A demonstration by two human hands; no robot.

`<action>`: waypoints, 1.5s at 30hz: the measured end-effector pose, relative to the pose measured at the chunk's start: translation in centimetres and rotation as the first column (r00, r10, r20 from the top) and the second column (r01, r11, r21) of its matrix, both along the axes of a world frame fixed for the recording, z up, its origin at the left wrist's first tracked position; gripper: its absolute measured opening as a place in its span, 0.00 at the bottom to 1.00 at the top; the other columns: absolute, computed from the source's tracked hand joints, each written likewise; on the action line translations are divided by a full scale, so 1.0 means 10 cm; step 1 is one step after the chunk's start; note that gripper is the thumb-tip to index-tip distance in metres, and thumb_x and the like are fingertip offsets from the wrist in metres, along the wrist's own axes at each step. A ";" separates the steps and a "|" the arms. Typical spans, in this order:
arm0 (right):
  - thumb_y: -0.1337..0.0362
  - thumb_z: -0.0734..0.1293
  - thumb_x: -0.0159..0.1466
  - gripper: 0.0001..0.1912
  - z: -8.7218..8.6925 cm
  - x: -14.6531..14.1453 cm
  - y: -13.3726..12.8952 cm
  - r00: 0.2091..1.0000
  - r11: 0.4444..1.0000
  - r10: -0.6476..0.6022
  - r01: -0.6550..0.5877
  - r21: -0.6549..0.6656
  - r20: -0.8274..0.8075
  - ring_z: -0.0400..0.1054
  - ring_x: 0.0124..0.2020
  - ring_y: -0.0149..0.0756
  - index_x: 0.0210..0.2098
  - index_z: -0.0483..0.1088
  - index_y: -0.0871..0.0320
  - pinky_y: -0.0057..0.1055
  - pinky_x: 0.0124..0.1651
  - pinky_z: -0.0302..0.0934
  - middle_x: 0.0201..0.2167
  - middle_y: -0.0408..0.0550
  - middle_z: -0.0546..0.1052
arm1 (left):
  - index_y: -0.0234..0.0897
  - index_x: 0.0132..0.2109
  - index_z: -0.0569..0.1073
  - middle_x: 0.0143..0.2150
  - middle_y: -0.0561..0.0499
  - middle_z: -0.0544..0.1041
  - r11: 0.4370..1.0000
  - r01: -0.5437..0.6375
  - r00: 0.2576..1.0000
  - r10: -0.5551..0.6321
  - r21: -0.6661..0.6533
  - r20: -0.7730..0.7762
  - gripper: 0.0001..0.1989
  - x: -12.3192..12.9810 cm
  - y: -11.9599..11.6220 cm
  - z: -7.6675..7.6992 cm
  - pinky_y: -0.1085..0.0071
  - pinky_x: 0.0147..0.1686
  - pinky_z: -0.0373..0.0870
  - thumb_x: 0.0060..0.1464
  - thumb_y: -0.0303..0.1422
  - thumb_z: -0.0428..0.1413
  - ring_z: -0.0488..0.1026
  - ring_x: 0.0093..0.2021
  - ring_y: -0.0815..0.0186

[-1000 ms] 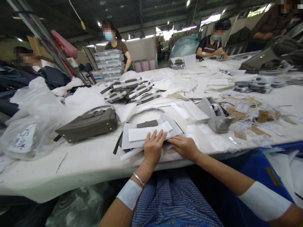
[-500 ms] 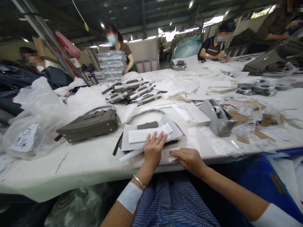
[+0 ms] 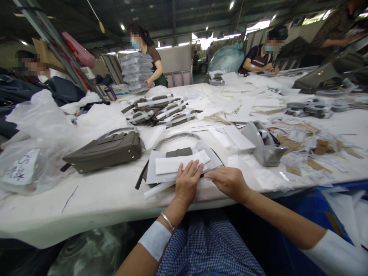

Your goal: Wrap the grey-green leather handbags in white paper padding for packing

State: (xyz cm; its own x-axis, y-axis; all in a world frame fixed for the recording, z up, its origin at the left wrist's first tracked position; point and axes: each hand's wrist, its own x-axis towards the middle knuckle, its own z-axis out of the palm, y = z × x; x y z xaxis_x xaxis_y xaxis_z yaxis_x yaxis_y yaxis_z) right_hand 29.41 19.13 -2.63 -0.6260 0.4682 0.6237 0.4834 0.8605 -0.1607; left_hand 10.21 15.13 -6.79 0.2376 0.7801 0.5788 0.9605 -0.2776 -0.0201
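Note:
A dark bag [image 3: 178,152] lies near the table's front edge, mostly covered by a translucent sheet [image 3: 151,177] with a white foam strip [image 3: 169,165] on top. My left hand [image 3: 188,178] rests on the strip's right end, fingers spread. Just right of it, my right hand [image 3: 230,182] is closed at the bag's lower right edge, its fingertips pressed together; what they pinch is too small to make out. A white roll [image 3: 158,190] sticks out from under the sheet, left of my left hand.
Left stands another dark bag [image 3: 106,151] beside clear plastic bags [image 3: 43,153]. Wrapped straps [image 3: 161,111] are piled behind. A grey tape dispenser [image 3: 264,145] and brown tags [image 3: 313,149] lie right. Across the table, a person [image 3: 152,57] touches stacked packages [image 3: 136,71]; another person [image 3: 260,57] works farther right.
My right hand has moved up and slightly right, to the bag's edge. My left hand has stayed on the strip. The person behind the stacked packages has turned to the left.

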 end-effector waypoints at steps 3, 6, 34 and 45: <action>0.69 0.66 0.64 0.11 0.07 -0.07 0.13 0.997 0.997 -0.074 0.075 -0.035 0.021 0.77 0.33 0.35 0.38 0.79 0.51 0.28 0.38 0.65 0.34 0.41 0.83 | 0.47 0.61 0.67 0.57 0.48 0.74 1.000 -0.003 1.000 0.002 0.016 0.025 0.21 0.00 0.01 0.02 0.52 0.63 0.61 0.63 0.29 0.54 0.70 0.56 0.59; 0.66 0.68 0.63 0.08 0.13 -0.16 0.25 0.990 0.984 -0.132 0.136 -0.117 0.038 0.77 0.35 0.36 0.37 0.80 0.49 0.29 0.39 0.64 0.35 0.40 0.83 | 0.45 0.57 0.70 0.50 0.50 0.76 0.999 -0.002 0.998 -0.002 0.051 0.070 0.18 0.01 0.02 0.03 0.55 0.61 0.63 0.61 0.29 0.56 0.72 0.50 0.61; 0.60 0.69 0.63 0.05 0.34 -0.45 0.76 0.900 0.864 -0.069 0.269 -0.425 0.429 0.71 0.41 0.36 0.36 0.75 0.54 0.28 0.36 0.57 0.42 0.45 0.76 | 0.35 0.56 0.71 0.59 0.45 0.73 0.983 0.172 0.981 -0.177 0.058 0.077 0.16 -0.14 -0.01 0.04 0.64 0.57 0.69 0.62 0.25 0.53 0.71 0.55 0.59; 0.64 0.64 0.67 0.06 0.38 0.22 0.61 0.976 0.915 -0.215 0.196 -0.352 -0.015 0.71 0.37 0.33 0.40 0.73 0.57 0.29 0.46 0.62 0.39 0.47 0.77 | 0.32 0.58 0.70 0.56 0.47 0.76 0.989 0.139 0.990 -0.139 0.054 -0.001 0.19 -0.14 0.01 0.07 0.65 0.55 0.71 0.60 0.22 0.54 0.72 0.55 0.58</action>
State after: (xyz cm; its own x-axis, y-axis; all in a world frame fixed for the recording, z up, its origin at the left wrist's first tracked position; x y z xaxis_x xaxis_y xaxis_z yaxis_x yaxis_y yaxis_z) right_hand 31.56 25.24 1.12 -0.4638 0.7756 0.4281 0.6267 0.6288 -0.4603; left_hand 8.80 15.26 -6.05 0.3400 0.7074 0.6196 0.9126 -0.4072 -0.0359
